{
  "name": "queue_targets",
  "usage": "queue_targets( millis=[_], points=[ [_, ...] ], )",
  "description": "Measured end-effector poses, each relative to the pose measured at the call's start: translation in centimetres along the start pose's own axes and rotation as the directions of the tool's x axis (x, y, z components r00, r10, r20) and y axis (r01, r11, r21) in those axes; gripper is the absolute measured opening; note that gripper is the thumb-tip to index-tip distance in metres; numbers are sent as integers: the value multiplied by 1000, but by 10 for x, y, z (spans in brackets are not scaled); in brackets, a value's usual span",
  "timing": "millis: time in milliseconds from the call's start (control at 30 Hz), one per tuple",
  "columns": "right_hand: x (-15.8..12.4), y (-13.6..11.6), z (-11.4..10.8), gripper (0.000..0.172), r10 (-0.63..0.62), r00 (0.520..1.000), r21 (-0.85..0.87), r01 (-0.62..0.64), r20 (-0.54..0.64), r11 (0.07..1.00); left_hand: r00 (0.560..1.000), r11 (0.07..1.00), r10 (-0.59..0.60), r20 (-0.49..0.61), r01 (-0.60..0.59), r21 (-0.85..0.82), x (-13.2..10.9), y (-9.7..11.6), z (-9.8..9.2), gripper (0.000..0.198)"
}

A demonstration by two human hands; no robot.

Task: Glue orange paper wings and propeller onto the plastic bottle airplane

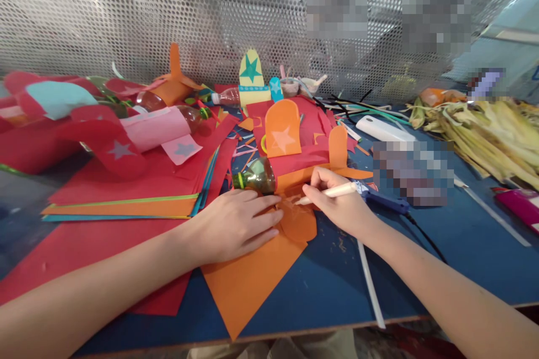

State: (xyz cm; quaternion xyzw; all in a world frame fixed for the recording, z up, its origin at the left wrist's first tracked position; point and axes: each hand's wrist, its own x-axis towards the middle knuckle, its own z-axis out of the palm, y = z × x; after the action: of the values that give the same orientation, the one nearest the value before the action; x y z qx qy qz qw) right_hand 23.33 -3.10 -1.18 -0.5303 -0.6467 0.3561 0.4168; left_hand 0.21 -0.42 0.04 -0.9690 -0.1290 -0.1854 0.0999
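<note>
While the right hand [346, 210] is pinching a pen [343, 189] mid-frame, the left hand [236, 224], flat, is likely steadying the flap [300, 225].

L grip [236, 225] palm-down, R grip [342, 211] pinched

A blue tabletop [337, 291] spreads beneath the fingers [264, 221], its thin brown edge [320, 331] on the near side of them. Beyond the fingers stands a silvery perforated metal wall [138, 5], its sheen brightest toward the fingers' left.
</note>
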Motion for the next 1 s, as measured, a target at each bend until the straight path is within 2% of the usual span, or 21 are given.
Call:
queue_targets(
  millis=[333,1000],
  points=[
    [0,-4,0,27,58,998,64,-59,10,996,1000,1000,11,0,-11,-3,0,-1,1,31],
    [0,-5,-1,27,27,999,-4,-27,-27,1000,1000,1000,8,8,-8,7,0,0,0,32]
  ],
)
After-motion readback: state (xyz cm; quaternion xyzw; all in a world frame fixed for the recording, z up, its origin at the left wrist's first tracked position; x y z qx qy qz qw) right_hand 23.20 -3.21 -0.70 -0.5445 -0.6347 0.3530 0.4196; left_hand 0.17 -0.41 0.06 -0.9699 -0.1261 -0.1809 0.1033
